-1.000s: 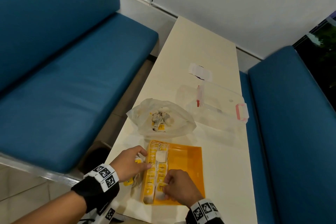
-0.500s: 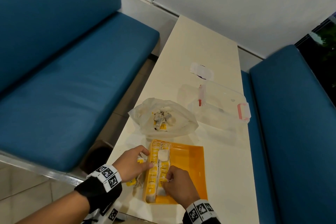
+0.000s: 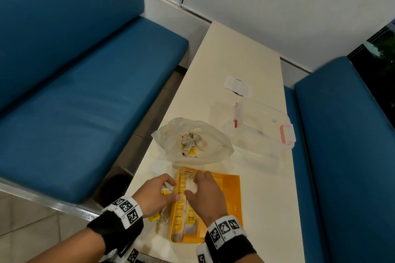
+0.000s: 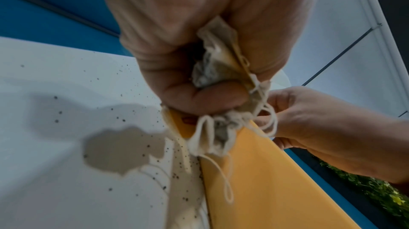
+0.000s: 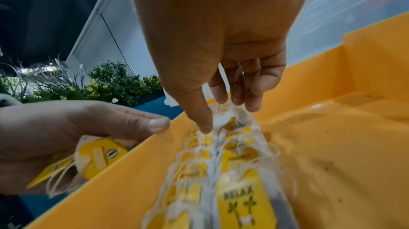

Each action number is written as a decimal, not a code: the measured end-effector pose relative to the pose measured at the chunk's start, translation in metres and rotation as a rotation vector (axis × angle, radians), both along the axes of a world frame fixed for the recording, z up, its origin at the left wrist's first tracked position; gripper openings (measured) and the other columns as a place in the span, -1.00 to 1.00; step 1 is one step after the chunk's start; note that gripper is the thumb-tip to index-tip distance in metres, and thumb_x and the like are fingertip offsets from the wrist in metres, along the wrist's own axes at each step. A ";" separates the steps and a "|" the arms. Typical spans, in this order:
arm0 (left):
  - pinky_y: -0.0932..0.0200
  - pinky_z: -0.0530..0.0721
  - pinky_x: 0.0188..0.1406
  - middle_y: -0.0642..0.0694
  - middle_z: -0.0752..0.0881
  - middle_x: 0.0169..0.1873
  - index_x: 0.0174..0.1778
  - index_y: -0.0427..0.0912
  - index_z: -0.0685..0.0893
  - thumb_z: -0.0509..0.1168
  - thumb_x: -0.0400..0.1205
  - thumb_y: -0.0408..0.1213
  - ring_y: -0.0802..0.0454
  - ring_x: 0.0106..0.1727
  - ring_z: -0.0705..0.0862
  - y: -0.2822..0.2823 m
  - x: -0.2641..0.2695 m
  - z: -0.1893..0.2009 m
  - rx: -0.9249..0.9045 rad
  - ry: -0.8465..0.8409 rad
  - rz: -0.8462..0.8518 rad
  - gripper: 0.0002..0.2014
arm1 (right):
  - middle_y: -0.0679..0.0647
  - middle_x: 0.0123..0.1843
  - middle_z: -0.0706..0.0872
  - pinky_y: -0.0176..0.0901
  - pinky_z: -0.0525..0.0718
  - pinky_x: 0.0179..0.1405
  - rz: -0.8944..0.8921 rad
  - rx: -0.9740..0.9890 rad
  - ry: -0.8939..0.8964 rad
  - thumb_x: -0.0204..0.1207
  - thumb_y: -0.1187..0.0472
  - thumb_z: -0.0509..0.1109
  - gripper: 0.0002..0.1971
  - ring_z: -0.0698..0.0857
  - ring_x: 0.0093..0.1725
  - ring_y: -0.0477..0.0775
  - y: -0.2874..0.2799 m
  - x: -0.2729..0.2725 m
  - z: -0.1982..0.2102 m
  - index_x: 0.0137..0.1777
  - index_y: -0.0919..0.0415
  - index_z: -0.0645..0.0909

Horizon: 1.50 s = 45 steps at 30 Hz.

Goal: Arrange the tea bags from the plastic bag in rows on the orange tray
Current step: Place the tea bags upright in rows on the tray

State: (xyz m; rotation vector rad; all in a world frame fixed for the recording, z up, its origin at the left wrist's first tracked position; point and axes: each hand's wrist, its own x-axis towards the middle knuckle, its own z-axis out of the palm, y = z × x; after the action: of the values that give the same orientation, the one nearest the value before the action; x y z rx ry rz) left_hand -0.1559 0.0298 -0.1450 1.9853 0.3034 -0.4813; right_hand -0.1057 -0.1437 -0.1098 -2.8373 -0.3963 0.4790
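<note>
- hands: right hand [image 3: 206, 193] has moved up the shallow orange plastic tray [image 3: 232, 200], fingertips now pressing a white paper tea bag [image 3: 190, 186] into the second row.
- left hand [image 4: 205, 54] stays clenched on a bunch of spare tea bags [image 4: 218, 78] at the tray's left rim.
- crumpled clear plastic bag [image 3: 192, 142] beyond holds more; rows are unfinished.

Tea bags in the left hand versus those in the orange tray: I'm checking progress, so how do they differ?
The tea bags in the left hand are crumpled in a bunch with strings dangling, gripped just outside the orange tray. The tea bags in the tray lie flat in two rows along its left side, right hand touching them. Both have yellow tags.
</note>
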 end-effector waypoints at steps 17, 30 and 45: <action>0.42 0.52 -0.17 0.12 0.64 0.01 0.19 0.14 0.60 0.50 0.56 0.05 0.20 -0.02 0.64 0.000 0.003 -0.004 -0.014 0.003 0.018 -0.66 | 0.09 0.21 0.62 -0.08 0.62 -0.05 0.007 -0.096 -0.044 0.67 0.04 0.22 -0.72 0.68 0.17 0.15 0.011 0.002 0.002 0.28 0.14 0.57; 0.42 0.53 -0.13 0.16 0.61 0.01 0.20 0.13 0.59 0.50 0.57 0.04 0.18 0.05 0.63 0.000 0.004 -0.004 -0.017 0.013 0.000 -0.66 | -0.06 -0.24 0.78 -0.35 0.62 -0.26 -0.232 0.403 -0.061 0.56 0.18 0.45 -0.93 0.73 -0.25 -0.13 -0.030 0.021 0.044 -0.15 0.10 0.72; 0.30 0.54 -0.04 0.18 0.63 0.00 0.21 0.13 0.60 0.49 0.57 0.05 0.14 0.09 0.65 0.000 0.003 -0.007 -0.017 0.004 0.017 -0.66 | 0.06 -0.32 0.79 -0.39 0.53 -0.46 -0.108 0.284 0.608 0.58 0.36 0.34 -0.87 0.72 -0.46 -0.22 -0.056 -0.026 0.014 -0.08 0.10 0.58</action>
State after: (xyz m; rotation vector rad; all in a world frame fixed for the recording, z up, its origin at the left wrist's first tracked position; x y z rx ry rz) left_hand -0.1528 0.0295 -0.1518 1.9635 0.3176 -0.4758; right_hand -0.1318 -0.1995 -0.0960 -2.2775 -0.1697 1.1135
